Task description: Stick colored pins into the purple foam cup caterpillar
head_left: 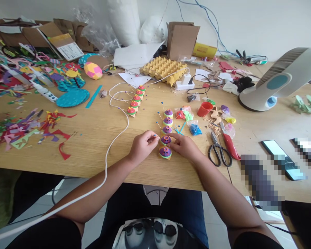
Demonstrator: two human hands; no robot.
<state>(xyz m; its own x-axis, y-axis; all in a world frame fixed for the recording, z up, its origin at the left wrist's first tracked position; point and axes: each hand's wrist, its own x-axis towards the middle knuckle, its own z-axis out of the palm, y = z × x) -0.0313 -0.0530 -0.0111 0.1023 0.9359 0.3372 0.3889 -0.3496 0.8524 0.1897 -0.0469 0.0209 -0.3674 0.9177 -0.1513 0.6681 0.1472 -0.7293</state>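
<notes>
A strip of egg-carton cups (165,152), covered with purple and green clay and small clay faces, lies in front of me. Blue-headed pins (159,113) stick out from the sides of its farther cups. At the left side of the second-nearest cup, my left hand (143,146) pinches a thin pin with a blue head (154,135). My right hand (184,147) is on the strip's right side, its index finger against that same cup and the other fingers curled. A second strip (135,102), red and green, also with pins, lies farther left.
Scissors (219,150), a red-handled knife (230,143), a red cup (204,109) and bagged clay (195,129) lie to the right. A white cable (107,162) crosses my left forearm. Paper scraps (26,128) cover the left; a yellow egg tray (163,69) and white fan (272,83) stand behind.
</notes>
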